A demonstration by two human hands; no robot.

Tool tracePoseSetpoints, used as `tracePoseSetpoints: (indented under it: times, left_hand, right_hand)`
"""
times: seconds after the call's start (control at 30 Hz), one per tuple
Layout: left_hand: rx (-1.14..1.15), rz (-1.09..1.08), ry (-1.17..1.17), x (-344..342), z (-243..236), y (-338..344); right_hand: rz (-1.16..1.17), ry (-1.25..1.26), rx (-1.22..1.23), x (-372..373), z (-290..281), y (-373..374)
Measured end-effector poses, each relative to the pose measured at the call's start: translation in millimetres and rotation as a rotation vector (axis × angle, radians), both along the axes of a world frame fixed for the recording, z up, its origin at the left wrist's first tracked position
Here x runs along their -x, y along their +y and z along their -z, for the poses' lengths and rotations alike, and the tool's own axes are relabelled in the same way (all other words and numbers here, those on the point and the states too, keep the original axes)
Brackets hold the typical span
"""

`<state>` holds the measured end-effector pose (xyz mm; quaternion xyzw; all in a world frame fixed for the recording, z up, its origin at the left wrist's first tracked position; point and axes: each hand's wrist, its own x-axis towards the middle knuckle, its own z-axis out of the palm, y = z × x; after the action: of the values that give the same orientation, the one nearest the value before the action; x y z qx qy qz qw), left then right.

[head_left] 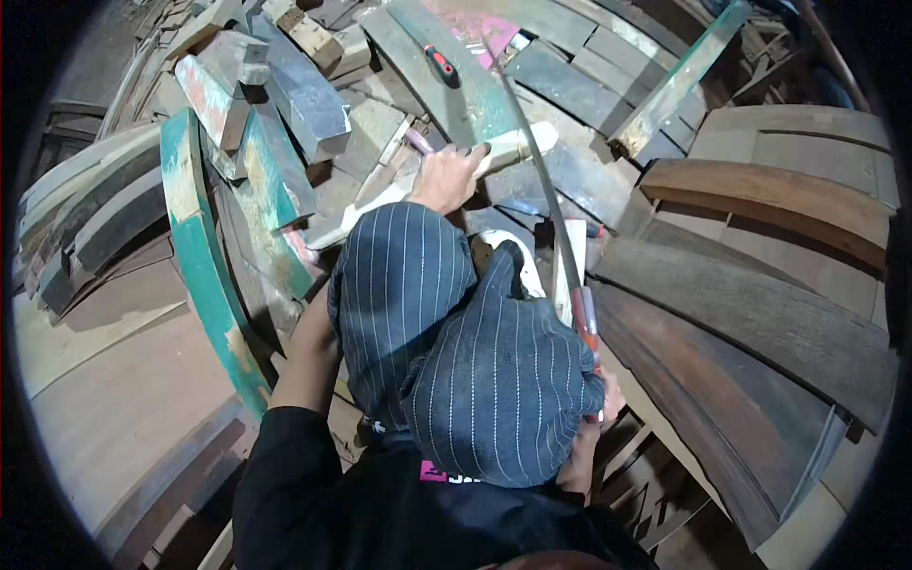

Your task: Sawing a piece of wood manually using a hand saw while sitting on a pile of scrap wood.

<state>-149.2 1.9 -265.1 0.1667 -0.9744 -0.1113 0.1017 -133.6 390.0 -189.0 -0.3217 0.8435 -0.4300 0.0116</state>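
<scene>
My left hand (444,180) is closed over a long white-painted piece of wood (527,141), which lies slanted beyond my knees. My right hand (611,394), low beside my right knee, is partly hidden by the knee. It grips the red and silver handle of a long handsaw (549,185), seen nearly edge-on. The saw's blade reaches away from me and crosses the white wood near its right end. Whether the teeth touch the wood, I cannot make out. Another upright white strip (570,252) stands close behind the saw handle.
A red-and-black-handled tool (441,66) lies on a greenish board (404,43) at the back. Green-painted curved wood (195,247) stands at left, near stacked blocks (302,95). Brown and grey planks (750,256) fill the right. My striped-trousered knees (503,380) rise in front.
</scene>
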Motion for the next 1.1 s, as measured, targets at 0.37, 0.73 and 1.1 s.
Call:
tracePoseSetpoints:
  times: [0.37, 0.73, 1.1]
  left_hand:
    - [0.077, -0.010, 0.001, -16, 12, 10]
    - [-0.062, -0.111, -0.028, -15, 4, 8]
    - [-0.243, -0.041, -0.066, -16, 17, -7]
  right_hand:
    - [0.019, 0.103, -0.018, 30, -25, -53]
    - [-0.030, -0.014, 0.032, 24, -40, -41]
    - [-0.153, -0.063, -0.068, 30, -44, -43]
